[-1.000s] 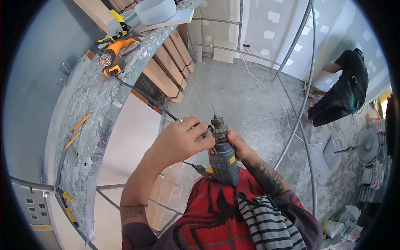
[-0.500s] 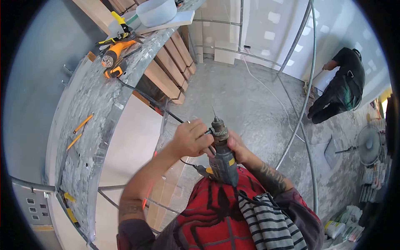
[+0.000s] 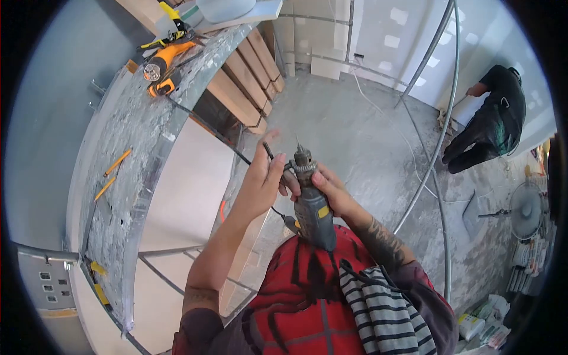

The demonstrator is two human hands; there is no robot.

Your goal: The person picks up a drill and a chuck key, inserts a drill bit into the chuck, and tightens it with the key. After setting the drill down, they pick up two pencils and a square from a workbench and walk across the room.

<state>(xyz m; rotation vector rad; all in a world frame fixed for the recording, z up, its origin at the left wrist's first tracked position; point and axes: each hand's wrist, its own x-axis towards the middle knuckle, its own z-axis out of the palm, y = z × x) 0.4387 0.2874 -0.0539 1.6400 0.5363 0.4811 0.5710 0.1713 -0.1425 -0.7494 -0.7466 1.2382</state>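
A dark corded drill [image 3: 315, 216] with a yellow label points away from my body, its base against my red shirt. A thin bit [image 3: 298, 140] sticks out of its metal chuck [image 3: 303, 163]. My right hand [image 3: 333, 190] is wrapped round the drill just below the chuck. My left hand [image 3: 264, 177] holds a black chuck key [image 3: 268, 151] at the chuck's left side, where the key's end meets the toothed collar. Some of my left fingers are hidden behind the key and drill.
A paint-stained bench [image 3: 133, 160] on the left bears an orange cordless tool [image 3: 163, 65], snips [image 3: 171, 36] and two pencils [image 3: 118, 162]. Metal scaffold tubes [image 3: 441, 148] cross on the right. Beyond them a person [image 3: 494, 121] bends near the wall. A fan [image 3: 526, 204] stands far right.
My left hand has turned and its fingers have opened up around the chuck key. The drill has shifted slightly left. The view has moved a little, and the other person remains bent over.
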